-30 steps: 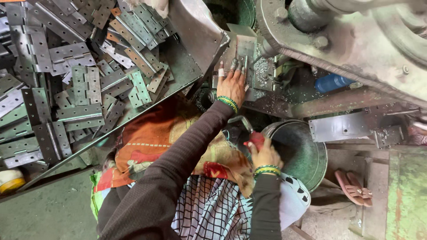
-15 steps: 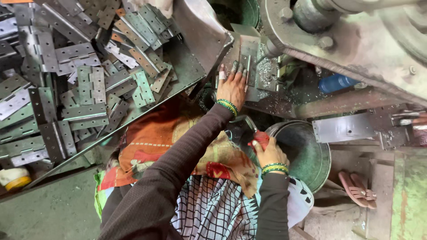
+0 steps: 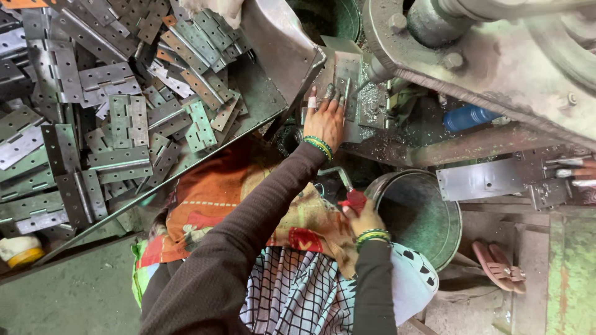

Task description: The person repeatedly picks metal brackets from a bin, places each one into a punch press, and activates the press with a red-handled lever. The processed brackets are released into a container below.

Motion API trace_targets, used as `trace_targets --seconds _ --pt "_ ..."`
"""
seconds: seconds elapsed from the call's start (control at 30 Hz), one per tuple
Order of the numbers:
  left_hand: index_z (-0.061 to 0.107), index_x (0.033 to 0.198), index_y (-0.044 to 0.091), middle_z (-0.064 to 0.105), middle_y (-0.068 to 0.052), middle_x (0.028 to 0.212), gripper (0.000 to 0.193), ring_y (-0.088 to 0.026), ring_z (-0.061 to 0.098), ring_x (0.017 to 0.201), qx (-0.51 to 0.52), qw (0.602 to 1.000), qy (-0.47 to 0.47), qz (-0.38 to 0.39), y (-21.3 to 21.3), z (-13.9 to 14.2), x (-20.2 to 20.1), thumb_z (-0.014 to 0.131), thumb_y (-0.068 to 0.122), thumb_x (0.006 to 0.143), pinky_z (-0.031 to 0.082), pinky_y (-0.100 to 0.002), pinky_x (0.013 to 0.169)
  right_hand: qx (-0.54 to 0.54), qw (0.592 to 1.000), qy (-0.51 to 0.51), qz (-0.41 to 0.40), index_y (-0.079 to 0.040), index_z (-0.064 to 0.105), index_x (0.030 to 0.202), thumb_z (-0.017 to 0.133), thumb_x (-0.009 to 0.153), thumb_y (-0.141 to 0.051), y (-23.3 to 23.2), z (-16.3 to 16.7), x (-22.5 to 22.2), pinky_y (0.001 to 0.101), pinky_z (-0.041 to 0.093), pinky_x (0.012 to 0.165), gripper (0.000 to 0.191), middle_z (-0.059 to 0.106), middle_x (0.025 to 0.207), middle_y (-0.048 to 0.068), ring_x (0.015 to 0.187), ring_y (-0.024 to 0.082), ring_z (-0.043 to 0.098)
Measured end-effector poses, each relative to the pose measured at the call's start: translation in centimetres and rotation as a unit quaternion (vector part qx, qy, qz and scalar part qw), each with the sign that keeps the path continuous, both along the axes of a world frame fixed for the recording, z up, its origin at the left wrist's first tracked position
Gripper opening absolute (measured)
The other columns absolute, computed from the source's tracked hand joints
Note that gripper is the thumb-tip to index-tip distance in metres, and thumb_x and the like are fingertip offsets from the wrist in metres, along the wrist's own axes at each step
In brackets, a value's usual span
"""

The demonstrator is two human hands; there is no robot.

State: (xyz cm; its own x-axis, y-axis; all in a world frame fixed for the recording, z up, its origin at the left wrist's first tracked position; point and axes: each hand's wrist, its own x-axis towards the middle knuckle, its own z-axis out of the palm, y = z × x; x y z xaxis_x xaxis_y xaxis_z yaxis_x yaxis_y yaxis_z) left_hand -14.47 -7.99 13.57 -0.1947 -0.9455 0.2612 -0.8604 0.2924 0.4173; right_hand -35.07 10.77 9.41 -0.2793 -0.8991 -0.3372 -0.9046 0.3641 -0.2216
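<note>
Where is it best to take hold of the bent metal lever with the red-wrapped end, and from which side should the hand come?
Grip the red-wrapped end, where the right hand already closes around it. The bare metal rod bends away up and left toward the press, so the padded tip is the free end. Probably come from below, on the person's side: the metal bucket crowds the right.

left hand (image 3: pixel 324 119) on metal plate (image 3: pixel 343 73), right hand (image 3: pixel 363 217) gripping red-handled lever (image 3: pixel 347 189)

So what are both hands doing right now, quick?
Left hand: open, fingers flat on a metal piece at the machine.
Right hand: closed around a red-tipped lever handle.
</note>
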Motion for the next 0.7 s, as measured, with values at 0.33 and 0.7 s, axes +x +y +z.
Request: trace_targets --seconds 0.33,0.7 --pt "0.063 0.131 0.007 0.065 -0.01 0.128 0.04 -0.023 0.061 0.119 -0.011 0.997 -0.06 0.04 -4.3 -3.1 -1.4 0.049 0.016 0.095 0.043 -0.051 0.107 -0.021 0.996 0.08 -0.015 -0.016 0.044 0.14 0.06 0.089 -0.065 -0.1 -0.2 2.6 0.0584 0.053 0.084 0.073 0.069 0.116 0.025 0.1 0.047 0.068" --pt "0.062 0.135 0.011 0.065 -0.004 0.132 0.038 -0.022 0.061 0.126 0.002 0.999 -0.016 0.044 -4.5 -3.3 -1.3 0.047 0.015 0.101 0.043 -0.051 0.116 0.061 0.994 0.083 0.022 -0.018 0.047 0.137 0.057 0.09 -0.069 -2.0 3.8 -0.4 0.0577 0.053 0.087 0.07 0.072 0.109 0.026 0.101 0.046 0.069"
